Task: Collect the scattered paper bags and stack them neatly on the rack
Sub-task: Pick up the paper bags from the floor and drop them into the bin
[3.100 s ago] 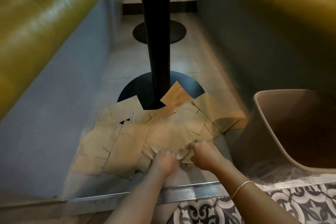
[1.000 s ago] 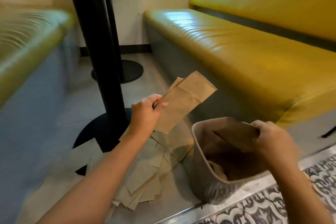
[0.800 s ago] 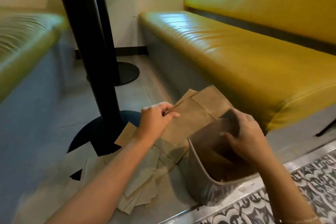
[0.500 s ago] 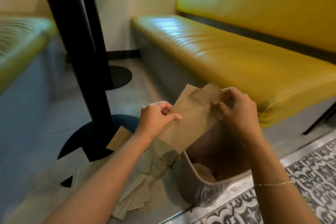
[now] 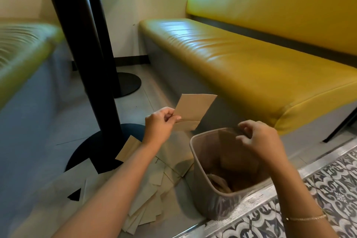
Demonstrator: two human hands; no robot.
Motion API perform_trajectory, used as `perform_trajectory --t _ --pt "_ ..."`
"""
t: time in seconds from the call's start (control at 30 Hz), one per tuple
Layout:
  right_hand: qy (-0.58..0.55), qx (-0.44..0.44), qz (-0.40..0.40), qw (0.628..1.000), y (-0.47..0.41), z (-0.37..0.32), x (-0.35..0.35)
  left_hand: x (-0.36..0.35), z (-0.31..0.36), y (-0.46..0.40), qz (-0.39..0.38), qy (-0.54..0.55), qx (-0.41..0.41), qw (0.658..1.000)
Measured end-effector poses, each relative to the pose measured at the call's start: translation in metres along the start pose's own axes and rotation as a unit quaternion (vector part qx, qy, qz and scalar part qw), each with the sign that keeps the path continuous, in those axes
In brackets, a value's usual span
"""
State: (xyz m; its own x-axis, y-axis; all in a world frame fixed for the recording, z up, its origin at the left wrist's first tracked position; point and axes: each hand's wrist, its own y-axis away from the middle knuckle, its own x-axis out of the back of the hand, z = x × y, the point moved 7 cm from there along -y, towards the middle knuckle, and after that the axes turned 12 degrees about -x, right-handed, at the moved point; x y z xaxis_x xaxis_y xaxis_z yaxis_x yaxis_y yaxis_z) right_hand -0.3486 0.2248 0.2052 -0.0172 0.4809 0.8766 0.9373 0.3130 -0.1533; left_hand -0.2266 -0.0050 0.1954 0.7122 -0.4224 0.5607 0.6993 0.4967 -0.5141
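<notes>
— Two hands are busy, yes? What does each one do?

— The left hand (image 5: 160,123) pinches one flat brown paper bag (image 5: 193,111) at its lower corner, between thumb and fingers, and holds it up in the air above the floor. The right hand (image 5: 258,141) hangs over the beige bin (image 5: 201,177); its fingers are loosely curled and a little spread, and I see nothing between them.

— And the other bags?

— Some lie inside the bin. Many more are scattered on the floor (image 5: 150,189) beside the black table base (image 5: 100,145), overlapping each other.

— How will such a bag behave, you think?

— Very light and thin, I judge, stiff enough to stay flat when held by one corner, but easy to crease. On the floor the edges lie flat, so it is better to slide a fingertip under a free corner, then pinch. Several together may slip apart, so grip the bundle across its middle.
</notes>
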Motion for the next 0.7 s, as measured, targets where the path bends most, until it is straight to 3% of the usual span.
perform_trajectory --t 0.13,0.3,0.43,0.53,0.7 --pt "-0.091 0.072 0.019 0.993 0.011 -0.037 -0.009 -0.011 0.006 0.007 -0.067 0.018 -0.048 0.996" --pt "-0.103 0.176 0.043 0.978 0.019 -0.067 -0.011 -0.022 0.012 0.018 -0.111 0.044 -0.084 0.989" --pt "-0.052 0.083 0.092 0.991 0.013 -0.038 -0.007 -0.026 -0.005 0.025 -0.105 0.043 -0.039 0.993" --pt "0.019 0.025 0.040 0.999 0.015 -0.017 -0.030 -0.036 -0.042 0.043 -0.145 0.006 0.027 0.989" --pt "0.037 -0.014 -0.042 0.998 0.029 -0.007 -0.077 -0.049 -0.130 0.103 -0.214 -0.066 0.166 0.960"
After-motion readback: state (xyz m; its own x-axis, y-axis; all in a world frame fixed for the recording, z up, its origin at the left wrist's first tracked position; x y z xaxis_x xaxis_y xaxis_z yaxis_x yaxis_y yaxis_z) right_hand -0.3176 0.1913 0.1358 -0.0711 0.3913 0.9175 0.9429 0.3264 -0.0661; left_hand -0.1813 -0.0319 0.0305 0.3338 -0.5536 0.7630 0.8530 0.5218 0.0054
